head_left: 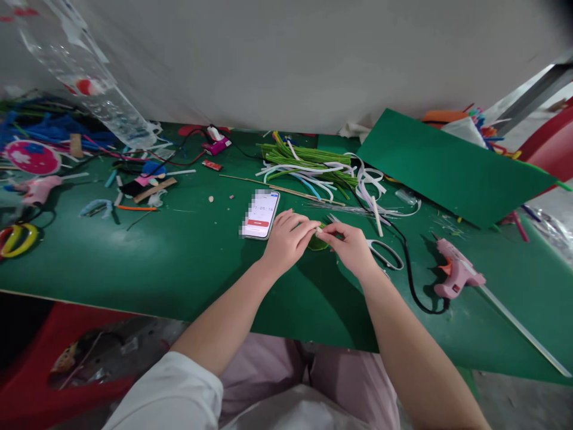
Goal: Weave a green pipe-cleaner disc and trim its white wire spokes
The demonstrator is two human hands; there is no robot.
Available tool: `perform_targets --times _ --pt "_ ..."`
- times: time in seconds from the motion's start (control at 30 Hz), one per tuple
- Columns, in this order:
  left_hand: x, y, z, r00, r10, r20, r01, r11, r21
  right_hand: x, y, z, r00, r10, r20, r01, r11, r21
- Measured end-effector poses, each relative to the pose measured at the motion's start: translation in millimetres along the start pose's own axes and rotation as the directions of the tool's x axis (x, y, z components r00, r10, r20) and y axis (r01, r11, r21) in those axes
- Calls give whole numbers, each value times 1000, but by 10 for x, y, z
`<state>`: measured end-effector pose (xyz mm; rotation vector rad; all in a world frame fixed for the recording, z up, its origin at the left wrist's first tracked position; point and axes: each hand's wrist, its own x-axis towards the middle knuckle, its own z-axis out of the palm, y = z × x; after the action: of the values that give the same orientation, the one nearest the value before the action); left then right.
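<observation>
My left hand (287, 239) and my right hand (351, 246) meet over the green table (201, 263). Both are closed, thumb and fingers pinched on a small pale piece (319, 232) between them. Just beneath the fingertips is a round green fuzzy piece (317, 242), partly covered by my hands. Left of my left hand lies a phone (263, 215) with a lit timer screen. Scissors with grey handles (387, 254) rest beside my right hand, their blades partly hidden behind it.
A pink glue gun (456, 272) with a black cord and long glue stick lies at right. Green stems (308, 158) and white strips are behind my hands. A green sheet (452, 167) leans at back right. At left are a plastic bottle (107, 101), craft scraps and another glue gun (40, 190).
</observation>
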<state>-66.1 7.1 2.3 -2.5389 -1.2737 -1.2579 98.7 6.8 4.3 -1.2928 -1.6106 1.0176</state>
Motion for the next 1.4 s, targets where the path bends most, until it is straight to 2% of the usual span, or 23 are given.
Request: perform_targets --times 0.3,0.53,0.73,0.87,1.03,1.1,1.17,1.27,1.4 --pt "-8 -4 12 999 43 19 -42 998 -56 -8 1 -12 1000 6 10 -6 999 34" --pt "-8 18 13 999 -15 42 21 988 -155 -16 -5 3 999 13 -35 -11 999 52" --pt "-5 49 24 995 -93 28 97 943 -318 -22 -27 20 995 76 -70 -61 979 192" --pt "-7 84 35 981 -178 77 193 856 -479 -26 -31 37 989 112 -96 -75 943 323" --pt "-42 115 105 929 -281 242 368 623 -690 -25 -21 63 977 175 -125 -93 868 488" --pt "-48 121 130 918 -293 268 393 570 -722 -25 -21 80 971 203 -125 -104 832 544" --pt "-41 123 138 912 -331 242 399 576 -714 -28 -28 103 968 224 -110 -123 813 569" --pt "-11 120 119 904 -399 151 394 645 -655 -41 -50 145 967 239 -86 -158 834 529" --pt "26 114 73 908 -410 81 376 718 -586 -57 -75 172 973 218 -80 -158 871 465"
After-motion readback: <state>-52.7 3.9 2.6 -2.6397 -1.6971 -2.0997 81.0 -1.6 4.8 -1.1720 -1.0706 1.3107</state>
